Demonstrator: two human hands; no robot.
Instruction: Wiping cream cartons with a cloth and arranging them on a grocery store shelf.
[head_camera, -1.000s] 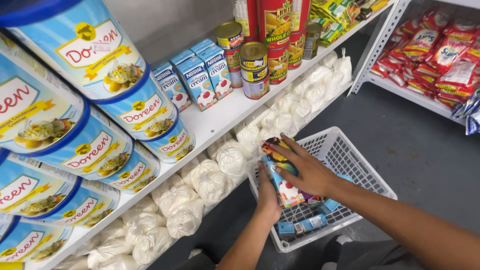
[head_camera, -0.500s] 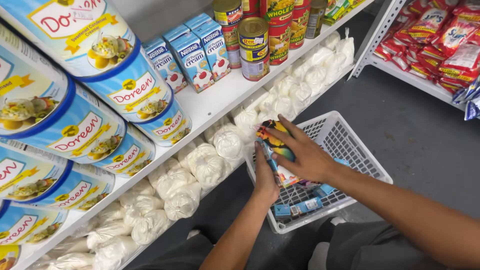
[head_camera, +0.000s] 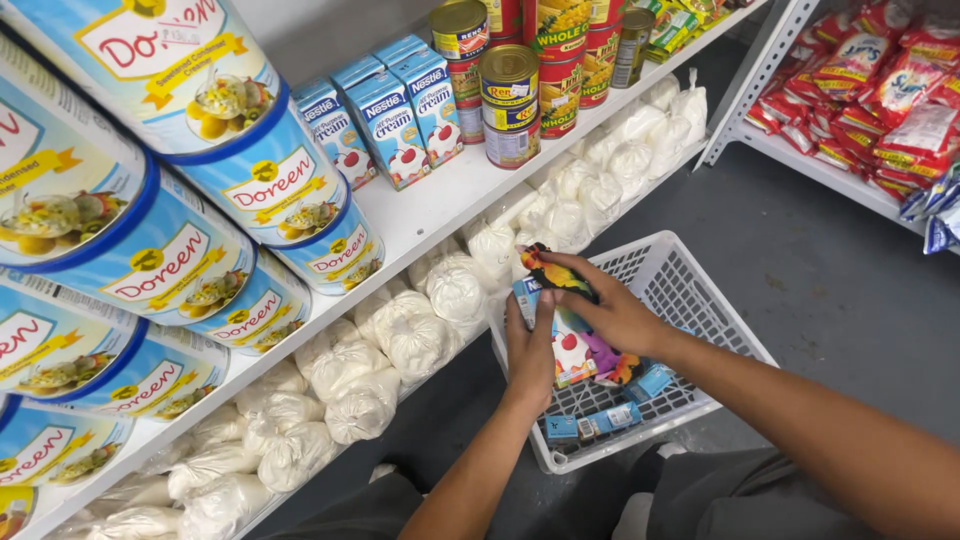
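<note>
My left hand (head_camera: 530, 348) and my right hand (head_camera: 612, 310) both grip a bunch of colourful packets and small cartons (head_camera: 566, 322), held upright over a white plastic basket (head_camera: 690, 285) on the floor. The left hand clasps the bunch from the shelf side, the right hand from the top and far side. Small blue cartons (head_camera: 600, 420) lie on the basket's bottom near its front edge.
A white shelf (head_camera: 420, 215) at left carries large blue-and-white cans (head_camera: 270, 190), blue cream cartons (head_camera: 395, 115) and stacked tins (head_camera: 510, 105). White knotted bags (head_camera: 420, 335) fill the shelf below. A rack of red snack packets (head_camera: 880, 90) stands at right, across the grey floor (head_camera: 800, 290).
Both hands have kept their hold on the bunch of packets over the basket. The view has tilted slightly, so the shelf's tins and cartons sit higher in frame.
</note>
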